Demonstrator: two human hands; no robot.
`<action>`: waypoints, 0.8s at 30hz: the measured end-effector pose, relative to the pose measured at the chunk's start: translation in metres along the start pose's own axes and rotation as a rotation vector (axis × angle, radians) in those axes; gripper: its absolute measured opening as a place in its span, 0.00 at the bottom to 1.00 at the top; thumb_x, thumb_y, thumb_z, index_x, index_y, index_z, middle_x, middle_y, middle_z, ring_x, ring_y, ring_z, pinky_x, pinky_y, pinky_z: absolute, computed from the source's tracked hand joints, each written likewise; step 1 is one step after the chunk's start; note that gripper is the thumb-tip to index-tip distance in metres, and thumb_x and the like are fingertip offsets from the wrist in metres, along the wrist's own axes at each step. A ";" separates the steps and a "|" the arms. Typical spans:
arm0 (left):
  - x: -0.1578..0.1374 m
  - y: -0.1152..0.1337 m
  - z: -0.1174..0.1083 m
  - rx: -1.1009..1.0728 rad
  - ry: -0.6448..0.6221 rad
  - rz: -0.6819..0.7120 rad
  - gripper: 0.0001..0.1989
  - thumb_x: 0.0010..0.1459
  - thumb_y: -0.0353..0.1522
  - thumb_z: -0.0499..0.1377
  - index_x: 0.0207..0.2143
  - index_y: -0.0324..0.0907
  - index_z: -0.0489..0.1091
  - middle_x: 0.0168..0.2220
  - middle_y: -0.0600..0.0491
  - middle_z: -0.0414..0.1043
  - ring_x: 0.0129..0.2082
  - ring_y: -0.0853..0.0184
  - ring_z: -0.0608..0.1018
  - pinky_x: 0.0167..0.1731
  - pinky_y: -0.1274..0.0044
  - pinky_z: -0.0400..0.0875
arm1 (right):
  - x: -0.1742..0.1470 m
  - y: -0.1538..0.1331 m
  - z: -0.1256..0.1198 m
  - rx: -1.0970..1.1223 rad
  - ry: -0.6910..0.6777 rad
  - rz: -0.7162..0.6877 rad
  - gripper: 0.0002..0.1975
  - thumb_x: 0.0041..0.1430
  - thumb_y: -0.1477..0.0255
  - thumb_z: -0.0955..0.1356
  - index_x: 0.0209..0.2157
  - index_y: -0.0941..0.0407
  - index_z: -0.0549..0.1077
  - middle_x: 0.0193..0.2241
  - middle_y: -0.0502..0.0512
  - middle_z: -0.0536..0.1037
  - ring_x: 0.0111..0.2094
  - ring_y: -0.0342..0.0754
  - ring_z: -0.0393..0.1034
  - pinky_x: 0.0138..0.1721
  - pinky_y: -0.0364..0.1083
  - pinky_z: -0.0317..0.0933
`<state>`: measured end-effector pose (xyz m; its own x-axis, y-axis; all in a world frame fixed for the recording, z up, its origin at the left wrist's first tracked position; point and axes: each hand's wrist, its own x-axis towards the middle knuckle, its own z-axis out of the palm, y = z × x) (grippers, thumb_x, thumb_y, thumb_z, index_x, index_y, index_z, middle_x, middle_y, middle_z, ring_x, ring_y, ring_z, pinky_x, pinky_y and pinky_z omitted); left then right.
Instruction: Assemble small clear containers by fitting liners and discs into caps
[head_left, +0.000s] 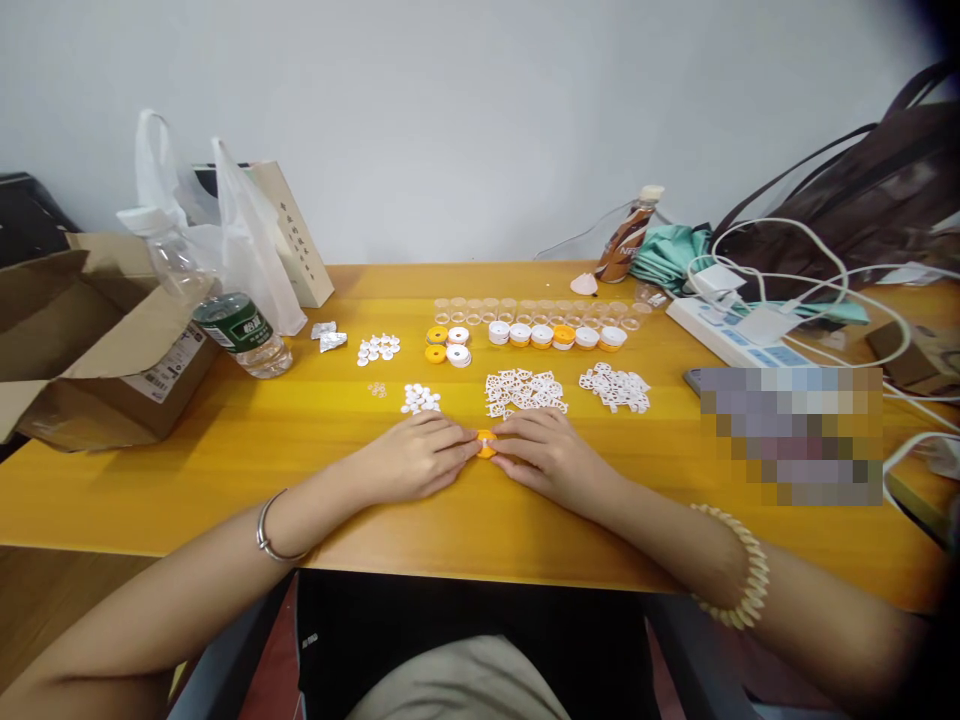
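Between my two hands, low over the table's middle, is a small orange disc (487, 450) with a whitish bit at its centre. The fingertips of my left hand (421, 456) pinch its left side, and those of my right hand (556, 460) its right side. Fingers cover part of the disc. Just beyond my left hand lie small white round pieces (421, 399) and tiny clear rings (377, 389). Beyond my right hand are a pile of white openwork pieces (525, 391) and another white pile (615, 387). White knobbed pieces (379, 348) lie farther left.
Stacked orange and white discs (520, 335) and clear round cups (536, 311) stand in rows behind. At left are a cardboard box (142, 370), a water bottle (244, 335) and a plastic bag (251, 250). At right are a power strip (731, 335), cables and a drink bottle (624, 245).
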<state>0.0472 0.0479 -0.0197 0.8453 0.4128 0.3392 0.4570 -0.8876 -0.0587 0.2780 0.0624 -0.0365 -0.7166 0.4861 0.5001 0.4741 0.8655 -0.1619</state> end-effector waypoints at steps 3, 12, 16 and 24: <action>-0.002 -0.013 -0.005 -0.076 0.089 -0.080 0.14 0.60 0.30 0.51 0.48 0.40 0.67 0.43 0.47 0.72 0.43 0.65 0.73 0.44 0.70 0.67 | 0.000 0.000 -0.001 0.044 0.028 0.036 0.06 0.58 0.71 0.65 0.35 0.54 0.73 0.36 0.53 0.78 0.39 0.48 0.69 0.41 0.49 0.56; -0.025 -0.075 -0.020 -0.227 0.034 -0.459 0.10 0.59 0.31 0.53 0.39 0.40 0.71 0.36 0.50 0.72 0.37 0.66 0.74 0.40 0.73 0.68 | 0.004 -0.004 -0.006 0.143 -0.050 0.151 0.11 0.55 0.71 0.67 0.42 0.53 0.70 0.38 0.54 0.76 0.43 0.50 0.67 0.44 0.50 0.57; -0.026 -0.075 -0.016 -0.205 -0.025 -0.426 0.10 0.58 0.30 0.53 0.40 0.41 0.71 0.38 0.49 0.72 0.39 0.66 0.73 0.41 0.73 0.67 | 0.007 -0.006 -0.007 0.166 -0.073 0.154 0.12 0.53 0.73 0.67 0.42 0.54 0.69 0.39 0.55 0.75 0.44 0.50 0.66 0.45 0.50 0.57; -0.023 -0.073 -0.014 -0.233 -0.013 -0.437 0.08 0.58 0.30 0.54 0.36 0.40 0.73 0.35 0.49 0.73 0.34 0.68 0.75 0.37 0.75 0.68 | 0.007 -0.006 -0.004 0.175 -0.078 0.165 0.11 0.54 0.75 0.66 0.41 0.54 0.68 0.38 0.54 0.74 0.43 0.49 0.66 0.45 0.50 0.57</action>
<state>-0.0089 0.1005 -0.0103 0.5923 0.7581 0.2729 0.6970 -0.6520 0.2985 0.2725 0.0602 -0.0283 -0.6776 0.6243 0.3888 0.4968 0.7783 -0.3839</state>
